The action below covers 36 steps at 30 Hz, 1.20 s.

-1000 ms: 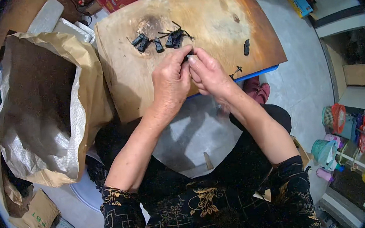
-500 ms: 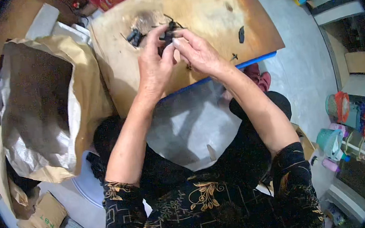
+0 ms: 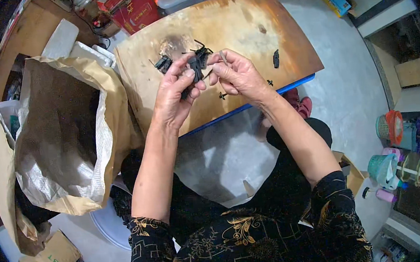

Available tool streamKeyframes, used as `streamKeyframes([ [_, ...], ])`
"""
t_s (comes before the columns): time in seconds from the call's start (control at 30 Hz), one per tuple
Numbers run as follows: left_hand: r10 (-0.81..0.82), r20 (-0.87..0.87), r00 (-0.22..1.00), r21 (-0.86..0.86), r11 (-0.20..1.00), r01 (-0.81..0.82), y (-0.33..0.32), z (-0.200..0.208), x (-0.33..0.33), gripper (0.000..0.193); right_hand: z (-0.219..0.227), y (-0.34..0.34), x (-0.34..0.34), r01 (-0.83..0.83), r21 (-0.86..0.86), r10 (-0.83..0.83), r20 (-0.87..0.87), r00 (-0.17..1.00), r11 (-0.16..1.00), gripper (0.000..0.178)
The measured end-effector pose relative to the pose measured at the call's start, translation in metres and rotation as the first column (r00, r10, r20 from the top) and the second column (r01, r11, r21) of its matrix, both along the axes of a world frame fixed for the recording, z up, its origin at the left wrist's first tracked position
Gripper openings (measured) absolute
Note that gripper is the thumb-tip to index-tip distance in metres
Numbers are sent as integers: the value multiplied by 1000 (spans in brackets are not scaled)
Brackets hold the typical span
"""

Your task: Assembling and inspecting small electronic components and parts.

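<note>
Between the thumb and fingers of my left hand is a small black plastic part, held above the wooden board. Close beside it, my right hand is closed on a thin grey tool, whose kind I cannot make out; a narrow dark tip points toward the part. Behind the fingers lie several more black plastic parts, with another dark cluster to their left. Two tiny black pieces, one below my right hand and one near the blue edge, rest on the board.
The stained wooden board has a single black piece at its right. A large open paper sack stands against its left side. A red box sits behind. Baskets and bags line the right.
My hands have drawn slightly apart; the right fingertips have come off the black part. The grey tool now shows in my right hand. The whole view has shifted a little.
</note>
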<state>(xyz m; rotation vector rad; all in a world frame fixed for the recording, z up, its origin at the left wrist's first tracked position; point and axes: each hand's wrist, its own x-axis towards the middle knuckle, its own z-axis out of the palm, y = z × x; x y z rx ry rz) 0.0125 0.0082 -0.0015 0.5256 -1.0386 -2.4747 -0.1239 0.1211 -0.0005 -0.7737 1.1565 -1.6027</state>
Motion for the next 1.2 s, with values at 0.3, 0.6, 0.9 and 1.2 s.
streamKeyframes([
  [0.3,-114,40,993,-158,980,119,10,6,3,43,-8,-3,-6,-179,89,168,127,978,980,19],
  [0.6,-13,332,943,-667,704,245,23,-1,-2,38,-16,6,-2,-92,180,112,-106,988,979,13],
  [0.9,3,372,928,-569,791,226,26,9,-8,32,-9,8,-1,-85,277,101,-43,994,957,13],
  [1.2,-31,377,926,-502,833,232,26,16,-9,28,-4,12,-1,-174,256,140,148,979,951,24],
])
